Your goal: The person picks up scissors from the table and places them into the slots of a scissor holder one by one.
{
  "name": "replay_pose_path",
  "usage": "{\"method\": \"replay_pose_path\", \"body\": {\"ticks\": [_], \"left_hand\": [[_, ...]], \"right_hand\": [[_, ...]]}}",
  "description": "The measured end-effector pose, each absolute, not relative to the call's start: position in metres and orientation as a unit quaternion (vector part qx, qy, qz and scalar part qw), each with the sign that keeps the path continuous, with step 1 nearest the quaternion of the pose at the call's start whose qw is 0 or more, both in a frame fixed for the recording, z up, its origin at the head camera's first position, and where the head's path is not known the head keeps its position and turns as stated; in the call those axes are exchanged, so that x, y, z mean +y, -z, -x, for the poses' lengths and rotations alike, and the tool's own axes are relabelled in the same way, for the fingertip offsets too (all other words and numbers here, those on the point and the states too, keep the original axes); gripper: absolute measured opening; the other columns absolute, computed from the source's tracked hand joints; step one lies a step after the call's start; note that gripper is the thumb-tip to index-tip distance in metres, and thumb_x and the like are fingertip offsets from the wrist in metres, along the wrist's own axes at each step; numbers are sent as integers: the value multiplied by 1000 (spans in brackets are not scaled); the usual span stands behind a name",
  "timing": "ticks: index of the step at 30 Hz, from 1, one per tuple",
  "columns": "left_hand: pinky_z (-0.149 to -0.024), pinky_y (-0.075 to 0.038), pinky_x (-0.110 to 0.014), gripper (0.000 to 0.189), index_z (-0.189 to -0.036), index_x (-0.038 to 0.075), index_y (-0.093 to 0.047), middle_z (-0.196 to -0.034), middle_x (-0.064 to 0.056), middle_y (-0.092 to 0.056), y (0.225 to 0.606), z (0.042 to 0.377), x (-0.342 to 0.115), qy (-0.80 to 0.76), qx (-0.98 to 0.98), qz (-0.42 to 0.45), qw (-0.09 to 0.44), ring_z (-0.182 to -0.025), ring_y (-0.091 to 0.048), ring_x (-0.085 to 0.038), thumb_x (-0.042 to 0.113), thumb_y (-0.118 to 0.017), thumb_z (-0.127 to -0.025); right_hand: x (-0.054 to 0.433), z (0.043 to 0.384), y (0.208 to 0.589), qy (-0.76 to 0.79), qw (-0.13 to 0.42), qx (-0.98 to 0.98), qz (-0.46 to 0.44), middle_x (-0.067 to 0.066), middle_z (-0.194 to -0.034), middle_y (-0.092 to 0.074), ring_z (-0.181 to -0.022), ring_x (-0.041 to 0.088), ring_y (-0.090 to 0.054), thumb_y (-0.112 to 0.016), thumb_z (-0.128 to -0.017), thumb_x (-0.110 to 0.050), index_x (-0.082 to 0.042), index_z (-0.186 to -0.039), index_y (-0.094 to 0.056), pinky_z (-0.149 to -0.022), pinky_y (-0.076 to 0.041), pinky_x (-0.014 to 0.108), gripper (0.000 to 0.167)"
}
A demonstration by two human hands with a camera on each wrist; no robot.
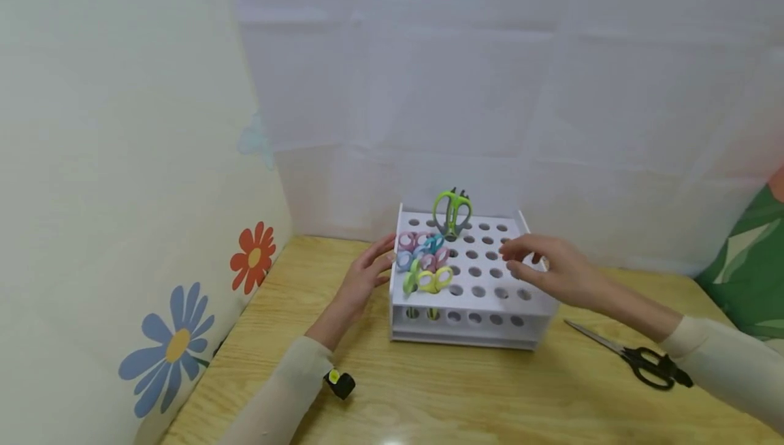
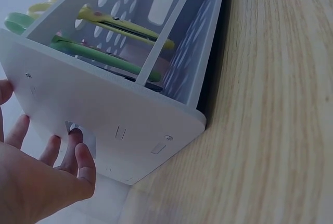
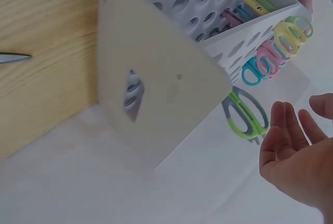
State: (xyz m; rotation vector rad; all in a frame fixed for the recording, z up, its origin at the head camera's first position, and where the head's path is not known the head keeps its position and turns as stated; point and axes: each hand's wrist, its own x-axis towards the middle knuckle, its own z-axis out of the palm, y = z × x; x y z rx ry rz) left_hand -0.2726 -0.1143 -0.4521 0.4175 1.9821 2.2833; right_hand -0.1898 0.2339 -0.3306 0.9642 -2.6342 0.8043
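A white rack with rows of round holes stands on the table. Several small scissors with pastel handles are in its left holes, among them a yellow pair and a green pair. Behind them, green-and-grey scissors stand upright, handles up. My left hand touches the rack's left side panel, one fingertip at its slot, as the left wrist view shows. Over the rack's right part hovers my right hand, fingers loosely bent and holding nothing. Black-handled scissors lie right of the rack.
The wooden table carries everything. White cloth hangs behind the rack. On the left a cloth with printed flowers runs along the table's edge; a green patterned cloth is at the far right.
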Motion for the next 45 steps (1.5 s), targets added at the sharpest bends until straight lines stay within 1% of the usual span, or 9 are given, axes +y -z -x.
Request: {"method": "replay_pose_path", "body": {"ticks": [4,10,14,18,23,28,33,39,45], "left_hand": [[-99,-45,-53,46,-150,20,-53,-148,-5,-53,453,272,-115,-756,639,-136,43,-123,-55,-31,21,-59,-105],[-102,-42,-56,45,-148,22,-55,-147,-4,-53,454,271,-114,-764,631,-128,46,-125,-55,-31,23,-60,-104],[-101,-43,-55,45,-149,21,-54,-148,-5,-51,453,271,-114,-764,630,-131,42,-125,-54,-31,21,-58,-105],[-100,-44,-53,46,-151,18,-52,-149,-7,-50,450,270,-115,-761,634,-132,36,-124,-55,-30,20,-58,-105],[-102,-42,-54,47,-151,18,-52,-149,-6,-51,448,268,-117,-766,627,-133,35,-124,-54,-30,21,-58,-105],[-102,-42,-55,44,-148,21,-55,-146,-4,-53,448,270,-119,-766,628,-133,33,-123,-54,-30,21,-58,-104],[-102,-42,-56,43,-148,21,-55,-146,-4,-53,450,272,-118,-767,627,-133,37,-124,-54,-31,20,-59,-104],[-103,-41,-56,44,-149,22,-54,-147,-3,-52,450,271,-113,-760,635,-128,53,-125,-54,-31,22,-58,-105],[-103,-42,-56,44,-149,20,-53,-147,-4,-52,449,270,-111,-761,634,-129,50,-124,-55,-31,20,-57,-105]], "right_hand": [[246,184,332,-274,119,-903,-308,-7,-106,-70,-91,10,-63,-69,-97,-6,-11,-116,-72,-75,-53,36,20],[266,174,334,-261,142,-906,-300,-7,-105,-70,-89,9,-62,-70,-95,-3,-13,-113,-72,-73,-53,33,21],[282,167,338,-260,146,-911,-284,-3,-107,-71,-90,10,-62,-71,-95,-3,-11,-114,-72,-73,-52,32,21],[301,160,345,-262,150,-916,-263,-4,-107,-71,-91,9,-62,-71,-95,-3,-11,-115,-72,-72,-52,28,22],[329,155,362,-269,149,-920,-242,-3,-105,-72,-90,7,-63,-70,-95,0,-8,-115,-72,-69,-52,26,22],[356,152,380,-286,103,-932,-197,3,-108,-72,-91,8,-65,-66,-99,-6,-4,-118,-71,-69,-54,28,19],[385,152,407,-302,54,-939,-153,10,-109,-71,-91,11,-66,-63,-102,-13,0,-119,-69,-69,-55,29,22],[421,141,442,-290,35,-947,-130,9,-103,-70,-86,3,-62,-67,-99,-10,3,-115,-69,-66,-54,29,20],[444,133,456,-289,-4,-951,-114,9,-103,-69,-82,7,-62,-70,-97,-11,7,-114,-68,-64,-54,30,25]]}}
